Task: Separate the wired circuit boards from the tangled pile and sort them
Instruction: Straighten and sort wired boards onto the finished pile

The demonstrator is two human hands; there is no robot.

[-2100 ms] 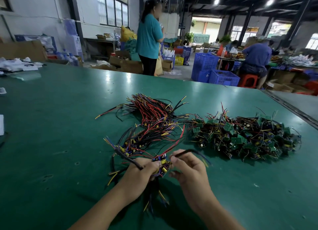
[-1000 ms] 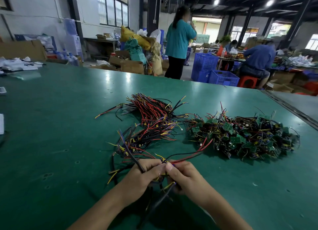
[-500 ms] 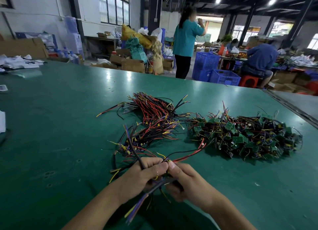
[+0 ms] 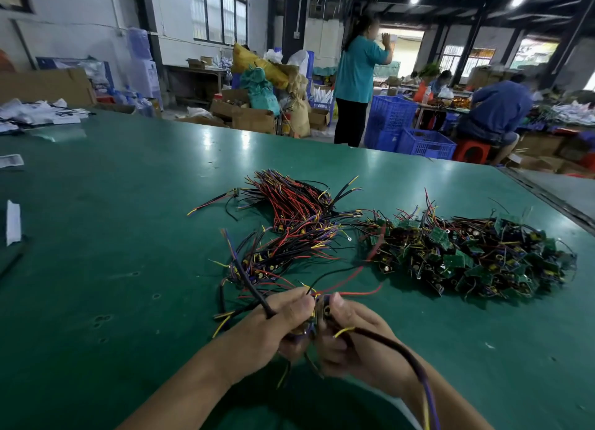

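Observation:
A tangled pile of green circuit boards (image 4: 476, 255) with red, black and yellow wires lies on the right of the green table (image 4: 96, 236). A sorted bundle of wired boards (image 4: 289, 230) lies in the middle, wires fanned out. My left hand (image 4: 273, 326) and my right hand (image 4: 351, 336) meet near the table's front edge, both gripping one small wired board (image 4: 320, 310) between them. A thick dark wire (image 4: 248, 278) rises from my left fist. Another dark purple wire (image 4: 415, 368) trails from my right hand over my right forearm.
White paper scraps (image 4: 13, 223) lie at the table's left edge. Beyond the table's far edge a person in a teal shirt (image 4: 354, 75) stands by blue crates (image 4: 405, 130). Another person in blue (image 4: 495, 114) sits on a red stool. Cardboard boxes and sacks crowd the floor.
The dark wire that hung down between my forearms has swung to the right and lies over my right forearm. My hands stay together on the board. The standing person has walked right.

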